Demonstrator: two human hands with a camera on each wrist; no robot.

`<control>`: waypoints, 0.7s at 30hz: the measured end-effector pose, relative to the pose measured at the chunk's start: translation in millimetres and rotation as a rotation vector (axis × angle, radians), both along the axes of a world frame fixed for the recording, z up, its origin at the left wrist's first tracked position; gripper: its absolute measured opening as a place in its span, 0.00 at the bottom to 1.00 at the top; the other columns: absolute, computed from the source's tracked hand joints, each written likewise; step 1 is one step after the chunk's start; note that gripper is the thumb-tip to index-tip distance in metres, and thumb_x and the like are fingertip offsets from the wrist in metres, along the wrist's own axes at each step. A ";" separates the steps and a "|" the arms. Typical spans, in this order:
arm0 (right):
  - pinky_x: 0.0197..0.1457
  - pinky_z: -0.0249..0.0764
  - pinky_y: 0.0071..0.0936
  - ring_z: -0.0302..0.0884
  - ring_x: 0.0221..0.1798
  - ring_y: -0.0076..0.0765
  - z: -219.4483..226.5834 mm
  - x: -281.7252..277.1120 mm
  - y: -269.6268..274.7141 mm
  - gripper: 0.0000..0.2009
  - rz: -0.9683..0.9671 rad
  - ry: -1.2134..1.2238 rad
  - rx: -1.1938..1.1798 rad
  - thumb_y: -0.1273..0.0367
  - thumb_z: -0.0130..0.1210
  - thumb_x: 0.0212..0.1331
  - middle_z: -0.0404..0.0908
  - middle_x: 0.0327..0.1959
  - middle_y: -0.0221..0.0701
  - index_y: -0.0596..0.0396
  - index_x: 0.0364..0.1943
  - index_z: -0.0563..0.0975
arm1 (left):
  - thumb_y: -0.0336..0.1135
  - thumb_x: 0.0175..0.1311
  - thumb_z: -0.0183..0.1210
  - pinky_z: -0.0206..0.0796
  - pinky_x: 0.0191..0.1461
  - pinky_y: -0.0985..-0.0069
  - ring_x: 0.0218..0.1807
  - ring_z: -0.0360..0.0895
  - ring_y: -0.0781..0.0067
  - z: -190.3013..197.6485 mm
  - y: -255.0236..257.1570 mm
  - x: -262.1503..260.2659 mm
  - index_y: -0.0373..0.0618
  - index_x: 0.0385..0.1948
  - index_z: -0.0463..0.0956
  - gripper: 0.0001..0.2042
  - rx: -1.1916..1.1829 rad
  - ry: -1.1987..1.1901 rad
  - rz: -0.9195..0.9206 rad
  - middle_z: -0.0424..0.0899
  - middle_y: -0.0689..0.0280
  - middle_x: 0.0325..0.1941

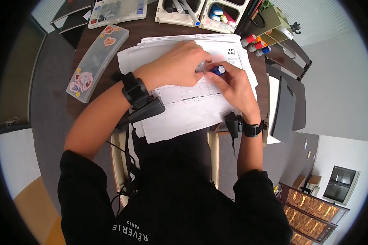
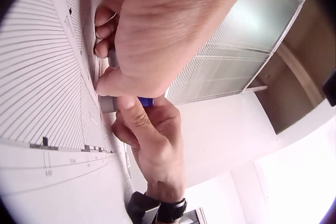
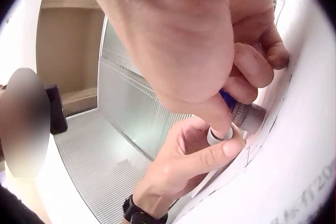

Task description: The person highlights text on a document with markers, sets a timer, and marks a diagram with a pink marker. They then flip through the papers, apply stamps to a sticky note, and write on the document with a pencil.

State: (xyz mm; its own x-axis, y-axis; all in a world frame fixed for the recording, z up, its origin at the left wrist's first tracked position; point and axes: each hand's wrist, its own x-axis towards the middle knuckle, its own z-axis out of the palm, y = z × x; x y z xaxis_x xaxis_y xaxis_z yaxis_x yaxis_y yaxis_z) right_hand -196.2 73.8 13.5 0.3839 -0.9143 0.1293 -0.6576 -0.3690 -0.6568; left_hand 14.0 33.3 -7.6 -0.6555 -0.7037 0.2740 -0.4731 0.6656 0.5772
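I am pinching a small pale cylinder (image 1: 200, 66) in my left hand (image 1: 178, 64), gripping a grey-ended blue cylinder (image 1: 218, 70) in my right hand (image 1: 236, 86), holding both over printed white paper sheets (image 1: 180, 121)

A stickered translucent case (image 1: 99, 61) lies on the dark table (image 1: 135, 34), near a clear box (image 1: 120, 14) and white pen holders (image 1: 173, 20).

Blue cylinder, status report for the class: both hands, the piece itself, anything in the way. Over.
Right hand gripping blue cylinder. Left hand pinching small pale piece close beside it. Fingers partly hide both; contact unclear. Papers underneath.
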 end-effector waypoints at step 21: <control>0.27 0.66 0.18 0.72 0.24 0.18 -29.0 -27.5 8.9 0.15 -0.331 -0.931 0.073 0.71 0.59 0.69 0.79 0.26 0.27 0.64 0.56 0.77 | 0.33 0.58 0.67 0.68 0.52 0.60 0.40 0.77 0.54 -17.7 -0.7 -7.1 0.41 0.39 0.81 0.10 -0.102 0.153 0.073 0.82 0.57 0.33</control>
State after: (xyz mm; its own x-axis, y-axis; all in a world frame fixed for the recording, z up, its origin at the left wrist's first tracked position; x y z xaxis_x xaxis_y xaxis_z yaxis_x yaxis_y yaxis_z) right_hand -223.7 82.6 -15.6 -0.1188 -0.9748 0.1890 0.0697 -0.1980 -0.9777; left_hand 6.9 32.6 -25.3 -0.5488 -0.7115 0.4389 -0.4340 0.6912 0.5778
